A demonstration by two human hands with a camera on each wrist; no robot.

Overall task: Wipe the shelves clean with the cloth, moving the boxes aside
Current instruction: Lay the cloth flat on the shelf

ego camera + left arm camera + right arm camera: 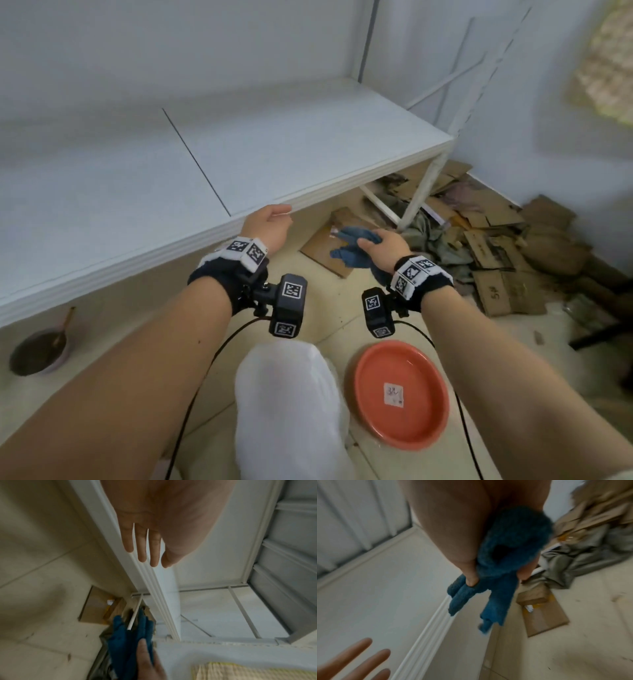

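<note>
Cloth [354,246], blue and bunched, hangs clamped in the right hand [385,248], off the shelf [274,150] at its 5 o'clock. Left hand [265,228], fingers straight and apart, hovers at the shelf's front edge. No boxes stand on this shelf; wiping appears finished or paused.

At the lower right of the head view, a white sticker [393,394] inside the orange basin [431,428] carries handwriting too blurred to read for certain. Flattened cardboard [493,291] at right bears dark handwritten marks, also illegible. The wristbands show only black-and-white coded squares [411,272].
</note>
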